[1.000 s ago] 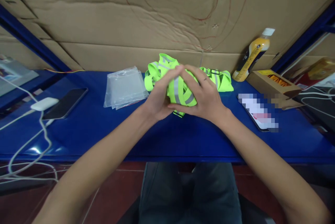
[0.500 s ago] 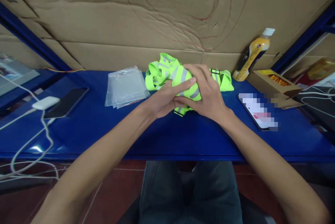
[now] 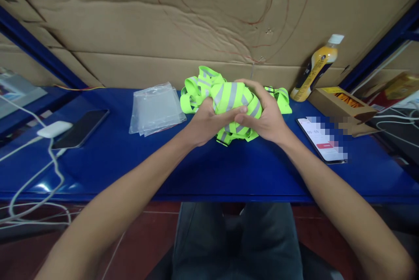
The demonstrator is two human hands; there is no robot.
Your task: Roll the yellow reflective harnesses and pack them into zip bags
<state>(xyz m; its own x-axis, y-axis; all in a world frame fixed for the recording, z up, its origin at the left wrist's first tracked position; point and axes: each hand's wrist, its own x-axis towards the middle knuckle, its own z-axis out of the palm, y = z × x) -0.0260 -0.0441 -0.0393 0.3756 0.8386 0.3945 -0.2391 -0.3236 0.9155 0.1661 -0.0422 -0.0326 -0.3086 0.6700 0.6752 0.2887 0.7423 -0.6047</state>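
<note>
Between my two hands is a bundle of neon-yellow reflective strap (image 3: 234, 96) with grey stripes, wound into a rough roll. My left hand (image 3: 209, 120) grips its left side, thumb laid across the front. From the right, my right hand (image 3: 266, 114) wraps round it, with its thumb on the front near the left thumb and its fingers over the back. A dark buckle (image 3: 222, 142) shows at the bundle's lower edge. More loose loops of the same strap (image 3: 193, 92) lie behind on the left, and a further piece (image 3: 281, 98) sticks out on the right.
Clear plastic bags (image 3: 157, 109) lie left of the strap on the blue shelf (image 3: 229, 175). Farther left are a dark phone (image 3: 81, 129) and a white charger (image 3: 55, 129) with cables. At right stand a drink bottle (image 3: 316, 68), a small cardboard box (image 3: 340, 112) and a lit phone (image 3: 322, 140).
My right hand has slid from over the top of the bundle to its right side, uncovering more of the striped front. Both thumbs now meet on the front.
</note>
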